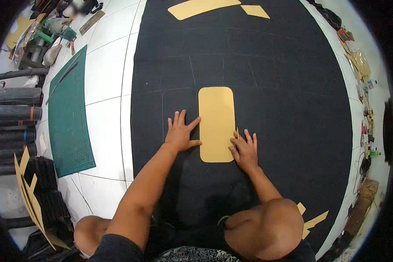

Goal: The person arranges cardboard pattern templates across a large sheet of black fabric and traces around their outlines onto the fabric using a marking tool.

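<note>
A tan card template (216,124), a tall rectangle with rounded corners, lies flat on a large black sheet of cloth-like material (292,131). My left hand (179,132) rests at the template's left edge with its fingers spread, the thumb and index fingertip touching that edge. At the lower right edge is my right hand (246,150), its thumb against the template. Between its fingers stands a thin, pale pencil-like stick (237,132), whose lower end is hidden. Faint pale outlines run across the black sheet beyond the template.
Two more tan pieces, one curved (203,8) and one small (255,11), lie at the far end. A green cutting mat (72,118) is on the white tiles (107,83) at left, beside dark rolls (13,113). Tan scraps (312,222) lie by my right knee.
</note>
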Motion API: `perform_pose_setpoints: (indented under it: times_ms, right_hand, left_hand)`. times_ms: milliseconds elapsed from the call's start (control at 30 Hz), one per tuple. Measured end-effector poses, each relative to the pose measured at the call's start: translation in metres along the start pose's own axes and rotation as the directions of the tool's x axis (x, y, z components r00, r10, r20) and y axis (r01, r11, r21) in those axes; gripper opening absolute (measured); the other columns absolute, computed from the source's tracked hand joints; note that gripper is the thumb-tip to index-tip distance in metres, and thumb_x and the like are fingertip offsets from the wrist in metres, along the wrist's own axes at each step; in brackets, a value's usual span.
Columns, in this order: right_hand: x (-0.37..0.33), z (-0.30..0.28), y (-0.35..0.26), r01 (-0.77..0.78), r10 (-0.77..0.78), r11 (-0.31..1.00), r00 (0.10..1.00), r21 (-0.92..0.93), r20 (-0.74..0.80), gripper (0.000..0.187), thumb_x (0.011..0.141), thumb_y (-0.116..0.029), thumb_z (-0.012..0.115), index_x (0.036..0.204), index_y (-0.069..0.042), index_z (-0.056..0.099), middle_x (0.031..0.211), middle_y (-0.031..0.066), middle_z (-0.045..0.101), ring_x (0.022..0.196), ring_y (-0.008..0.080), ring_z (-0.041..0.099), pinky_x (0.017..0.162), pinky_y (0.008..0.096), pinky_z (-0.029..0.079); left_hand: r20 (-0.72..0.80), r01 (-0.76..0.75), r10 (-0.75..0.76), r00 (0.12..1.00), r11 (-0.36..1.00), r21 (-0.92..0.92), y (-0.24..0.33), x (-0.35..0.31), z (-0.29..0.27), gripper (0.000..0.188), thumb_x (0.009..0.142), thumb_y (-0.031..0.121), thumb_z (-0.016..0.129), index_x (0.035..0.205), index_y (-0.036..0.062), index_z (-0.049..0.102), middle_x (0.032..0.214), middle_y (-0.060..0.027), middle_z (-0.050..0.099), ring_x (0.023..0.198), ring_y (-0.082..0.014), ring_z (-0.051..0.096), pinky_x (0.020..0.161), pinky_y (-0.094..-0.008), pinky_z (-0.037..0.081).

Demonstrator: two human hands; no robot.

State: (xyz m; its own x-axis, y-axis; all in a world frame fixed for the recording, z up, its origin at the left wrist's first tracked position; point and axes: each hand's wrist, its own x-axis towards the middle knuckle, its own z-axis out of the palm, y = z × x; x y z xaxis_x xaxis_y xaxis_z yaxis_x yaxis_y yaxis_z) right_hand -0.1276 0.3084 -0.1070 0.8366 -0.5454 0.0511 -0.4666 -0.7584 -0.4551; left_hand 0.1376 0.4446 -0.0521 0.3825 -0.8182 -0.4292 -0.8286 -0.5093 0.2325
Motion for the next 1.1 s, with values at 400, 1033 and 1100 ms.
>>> perform_pose_setpoints:
  times_ms: [400,1033,1100]
  right_hand:
    - [-0.0032,0.0017,-0.0024,-0.039,0.039,0.999,0.998,0.0,0.049,0.035,0.099,-0.037,0.063,0.127,-0.015,0.067,0.147,0.0066,0.057,0.148,0.0388,0.036,0.122,0.0646,0.016]
    - [-0.0029,0.0027,0.0023,0.007,-0.006,1.0,0.999,-0.009,0.043,0.034,0.097,-0.036,0.067,0.127,-0.02,0.067,0.144,0.0055,0.059,0.146,0.0393,0.038,0.12,0.0664,0.017]
    - [-0.0026,0.004,0.0005,0.0,-0.001,1.0,0.999,0.007,0.053,0.035,0.096,-0.036,0.068,0.128,-0.02,0.067,0.144,0.0052,0.059,0.146,0.0386,0.038,0.12,0.0661,0.019]
  left_hand:
    - [-0.023,-0.022,0.021,1.0,0.999,-0.041,-0.0044,-0.0019,0.0039,0.097,0.073,0.055,0.084,0.156,0.0325,0.04,0.163,-0.0273,0.02,0.153,-0.0506,0.014,0.119,-0.0694,0.019]
    - [-0.029,-0.038,0.036,0.999,0.996,-0.08,-0.0033,-0.0009,0.0,0.096,0.071,0.052,0.088,0.153,0.0287,0.044,0.163,-0.028,0.021,0.152,-0.0514,0.015,0.119,-0.0691,0.019]
    - [-0.011,-0.018,0.017,1.0,0.997,-0.08,-0.0047,-0.0023,-0.0009,0.098,0.071,0.054,0.088,0.155,0.0294,0.044,0.163,-0.0292,0.019,0.152,-0.0527,0.014,0.121,-0.0674,0.017]
